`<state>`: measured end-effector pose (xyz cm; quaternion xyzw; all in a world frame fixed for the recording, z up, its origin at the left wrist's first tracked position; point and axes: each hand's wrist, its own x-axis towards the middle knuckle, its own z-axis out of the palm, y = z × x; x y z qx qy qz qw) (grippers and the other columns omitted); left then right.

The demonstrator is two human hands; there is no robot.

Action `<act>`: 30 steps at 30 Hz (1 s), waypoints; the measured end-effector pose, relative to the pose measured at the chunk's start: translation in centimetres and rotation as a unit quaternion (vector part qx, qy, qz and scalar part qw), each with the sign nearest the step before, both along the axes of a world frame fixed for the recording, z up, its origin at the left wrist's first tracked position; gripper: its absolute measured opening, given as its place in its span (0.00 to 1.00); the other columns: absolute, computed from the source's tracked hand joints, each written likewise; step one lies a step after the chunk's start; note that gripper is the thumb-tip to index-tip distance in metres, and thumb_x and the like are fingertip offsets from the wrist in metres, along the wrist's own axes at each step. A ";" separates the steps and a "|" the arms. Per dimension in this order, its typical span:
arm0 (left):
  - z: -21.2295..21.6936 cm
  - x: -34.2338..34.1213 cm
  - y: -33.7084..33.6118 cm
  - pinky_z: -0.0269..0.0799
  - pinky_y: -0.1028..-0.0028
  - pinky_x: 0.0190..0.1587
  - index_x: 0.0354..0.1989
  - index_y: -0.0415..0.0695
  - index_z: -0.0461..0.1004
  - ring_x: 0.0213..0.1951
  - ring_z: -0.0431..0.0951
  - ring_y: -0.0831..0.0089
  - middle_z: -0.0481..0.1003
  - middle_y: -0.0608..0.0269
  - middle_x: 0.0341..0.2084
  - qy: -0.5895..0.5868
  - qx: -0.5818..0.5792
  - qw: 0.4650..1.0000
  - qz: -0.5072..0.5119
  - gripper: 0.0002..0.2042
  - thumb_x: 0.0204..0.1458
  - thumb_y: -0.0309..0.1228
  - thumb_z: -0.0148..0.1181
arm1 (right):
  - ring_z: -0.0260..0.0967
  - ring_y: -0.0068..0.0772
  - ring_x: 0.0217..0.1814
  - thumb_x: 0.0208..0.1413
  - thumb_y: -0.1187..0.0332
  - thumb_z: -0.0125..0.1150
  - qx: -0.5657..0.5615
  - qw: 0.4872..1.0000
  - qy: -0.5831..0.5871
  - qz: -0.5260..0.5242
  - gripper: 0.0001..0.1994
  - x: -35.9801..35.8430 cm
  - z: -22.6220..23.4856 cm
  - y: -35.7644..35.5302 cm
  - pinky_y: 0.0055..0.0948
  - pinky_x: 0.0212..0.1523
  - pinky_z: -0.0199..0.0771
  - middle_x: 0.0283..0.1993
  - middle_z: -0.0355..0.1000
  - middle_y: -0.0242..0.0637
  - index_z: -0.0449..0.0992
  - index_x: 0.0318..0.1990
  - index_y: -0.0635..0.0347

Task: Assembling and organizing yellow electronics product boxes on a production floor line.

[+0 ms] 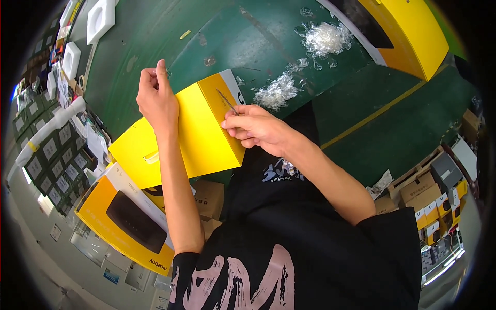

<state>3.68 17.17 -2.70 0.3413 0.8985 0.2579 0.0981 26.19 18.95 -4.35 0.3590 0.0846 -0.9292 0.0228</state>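
Note:
A yellow carton (194,126) with an orange and white side lies at the table's near edge, in front of my body. My left forearm crosses it. Beyond the carton's edge, my left hand (158,101) has its fingers curled in and its thumb pointing up; nothing shows in it. At the carton's right end, my right hand (258,128) grips a thin, pointed metal tool (226,101) between thumb and fingers. Its tip lies over the orange side; whether it touches cannot be seen.
Crumpled clear film (326,40) and a smaller heap of film (277,93) lie on the green table (227,41). A large yellow box (408,39) stands far right, another printed box (124,217) near left. White foam pieces (101,20) line the left edge.

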 end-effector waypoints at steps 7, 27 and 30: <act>0.4 0.3 0.1 0.68 0.68 0.33 0.33 0.39 0.75 0.25 0.72 0.69 0.77 0.60 0.22 0.008 -0.002 1.000 0.000 0.22 0.69 0.48 0.57 | 0.49 0.08 0.21 0.64 0.71 0.64 0.012 0.998 -0.011 -0.065 0.07 0.2 0.3 -1.1 0.16 0.21 0.47 0.31 0.69 0.24 0.70 0.38 0.56; 1.6 0.6 0.3 0.68 0.58 0.37 0.30 0.42 0.78 0.29 0.75 0.54 0.78 0.53 0.23 -0.025 -0.040 0.999 0.017 0.31 0.73 0.53 0.39 | 0.46 0.08 0.20 0.65 0.68 0.66 0.100 0.992 -0.067 0.044 0.08 -0.3 2.0 0.6 0.20 0.20 0.42 0.27 0.66 0.19 0.77 0.35 0.61; 1.8 0.5 0.2 0.69 0.58 0.38 0.30 0.42 0.79 0.29 0.75 0.52 0.78 0.52 0.23 -0.020 -0.044 0.999 0.014 0.31 0.73 0.53 0.39 | 0.45 0.08 0.19 0.65 0.68 0.65 0.093 0.992 -0.062 0.052 0.08 -0.4 1.9 0.5 0.20 0.20 0.40 0.24 0.61 0.17 0.77 0.33 0.60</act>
